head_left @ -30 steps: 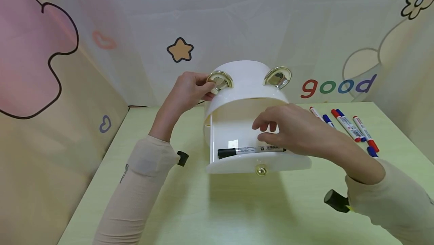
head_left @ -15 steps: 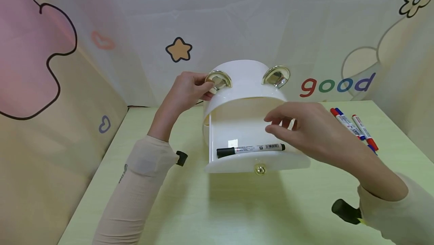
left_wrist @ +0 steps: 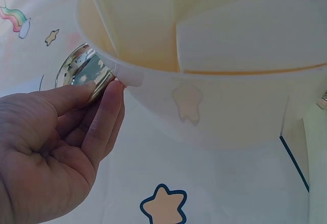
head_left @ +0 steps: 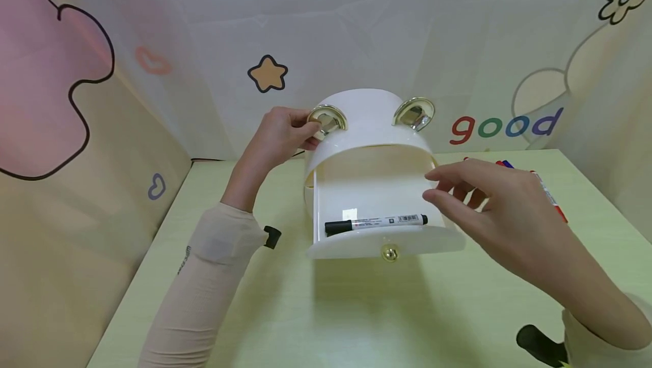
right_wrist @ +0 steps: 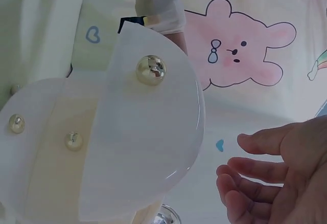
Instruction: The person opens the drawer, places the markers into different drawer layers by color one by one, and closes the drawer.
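Note:
My left hand (head_left: pixel 277 138) pinches the left gold ear (head_left: pixel 333 119) of a white, round-topped organizer box (head_left: pixel 359 110). In the left wrist view the thumb and fingers grip that ear (left_wrist: pixel 76 63) from both sides. The box's top drawer (head_left: pixel 341 246), with a gold knob (head_left: pixel 390 252), is pulled out. Inside it, along the front panel, lies a black-capped marker (head_left: pixel 377 222). Just right of the drawer hovers my right hand (head_left: pixel 501 212), fingers loosely bent and thumb apart, holding nothing. The right wrist view shows this hand (right_wrist: pixel 271 173) apart from the drawer front (right_wrist: pixel 148 132).
Several red and blue markers (head_left: pixel 547 189) lie on the table's right side, partly hidden behind my right hand. A second gold ear (head_left: pixel 415 113) tops the box. Lower knobs (right_wrist: pixel 74 140) show in the right wrist view. A printed curtain (head_left: pixel 356 34) hangs behind the table (head_left: pixel 244 300).
My right hand has moved right and nearer, away from above the drawer, uncovering the black-capped marker's right end and covering more of the table markers. The left hand stays on the ear.

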Demonstrator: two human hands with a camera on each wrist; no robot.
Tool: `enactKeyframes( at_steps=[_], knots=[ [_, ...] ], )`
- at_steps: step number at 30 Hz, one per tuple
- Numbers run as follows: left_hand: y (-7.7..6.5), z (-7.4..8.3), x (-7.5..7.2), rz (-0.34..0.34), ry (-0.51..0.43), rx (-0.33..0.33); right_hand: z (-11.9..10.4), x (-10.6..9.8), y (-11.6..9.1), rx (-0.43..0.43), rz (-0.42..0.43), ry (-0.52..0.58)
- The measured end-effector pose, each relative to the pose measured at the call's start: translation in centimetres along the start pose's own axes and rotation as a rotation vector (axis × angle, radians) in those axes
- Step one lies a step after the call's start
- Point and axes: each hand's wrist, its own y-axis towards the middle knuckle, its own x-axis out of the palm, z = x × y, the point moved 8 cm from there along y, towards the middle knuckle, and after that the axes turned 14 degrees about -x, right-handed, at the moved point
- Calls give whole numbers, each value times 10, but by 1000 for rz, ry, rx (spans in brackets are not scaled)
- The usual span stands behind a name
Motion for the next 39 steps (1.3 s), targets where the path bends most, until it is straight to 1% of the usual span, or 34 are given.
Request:
enactKeyframes(
  at_steps=[3, 6, 10, 15, 18, 24, 26, 31, 36, 39],
  knots=[
    [0, 1, 0, 0, 5, 7, -5, -7, -8, -11, 64, -25],
    [0, 2, 0, 1, 9, 6, -9, -12, -16, 0, 108, -48],
    [0, 2, 0, 4, 8, -8, -14, -13, -27, 10, 134, -51],
    [-1, 1, -2, 3, 9, -21, -19, -10, -39, -6, 154, -30],
    [-2, 0, -2, 4, 15, -20, -20, -5, -45, 5, 145, -24],
    [-1, -1, -1, 5, 15, -18, -17, 11, -58, 98, 69, -22],
    [0, -1, -1, 5, 17, -16, -15, 17, -62, 129, 52, -2],
    [1, -1, -1, 8, 24, -7, -12, 30, -68, 169, 29, 46],
    [0, -1, 0, 6, 22, -4, -13, 47, -71, 170, 2, 103],
    [-1, 0, 0, 6, 19, -5, -15, 58, -71, 156, 3, 131]
  ],
)
